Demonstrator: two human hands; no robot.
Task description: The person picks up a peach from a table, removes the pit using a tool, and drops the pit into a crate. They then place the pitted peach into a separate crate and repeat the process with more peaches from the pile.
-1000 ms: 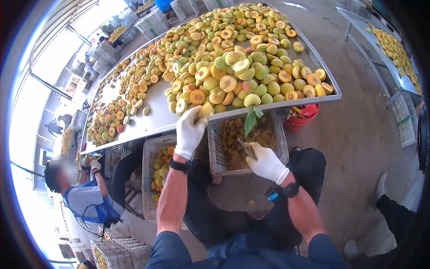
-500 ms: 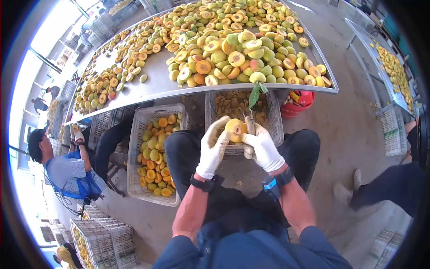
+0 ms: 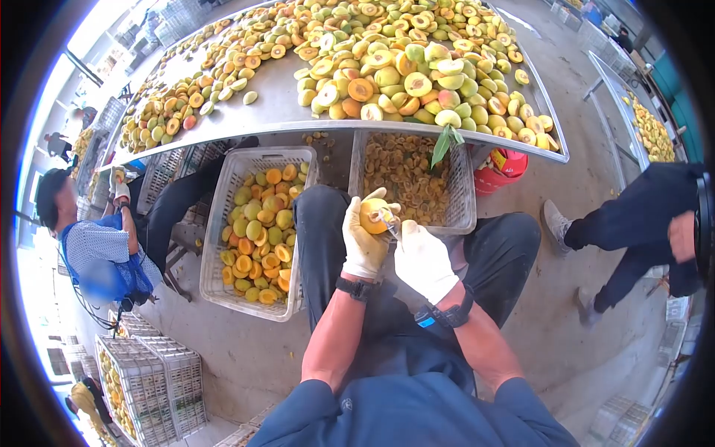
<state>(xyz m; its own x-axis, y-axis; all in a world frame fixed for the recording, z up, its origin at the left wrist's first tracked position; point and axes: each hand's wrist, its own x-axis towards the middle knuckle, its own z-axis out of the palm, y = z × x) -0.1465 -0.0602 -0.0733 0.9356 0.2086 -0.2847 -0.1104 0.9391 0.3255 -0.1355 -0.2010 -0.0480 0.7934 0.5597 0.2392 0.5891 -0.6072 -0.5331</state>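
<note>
My left hand (image 3: 363, 242), in a white glove, is closed round a yellow peach half (image 3: 372, 217) with its cut face and pit showing. My right hand (image 3: 423, 261), gloved too, is closed on a pitting tool (image 3: 393, 223). The tool's metal end is against the peach half's cut face, and its handle is mostly hidden in my fist. Both hands are above my lap, in front of a crate (image 3: 463, 216) of small brown pits and scraps.
A metal table (image 3: 275, 112) ahead bears piled peach halves (image 3: 417, 84). Left of my knee stands a crate (image 3: 208, 279) of peach halves. A red bucket (image 3: 497, 175) is under the table. One person (image 3: 104, 246) sits at left; another person's legs (image 3: 625, 223) are at right.
My right hand has turned, bringing the tool's metal end from upright beside the peach half onto its cut face. The person at right has stepped further into view. My view has shifted slightly.
</note>
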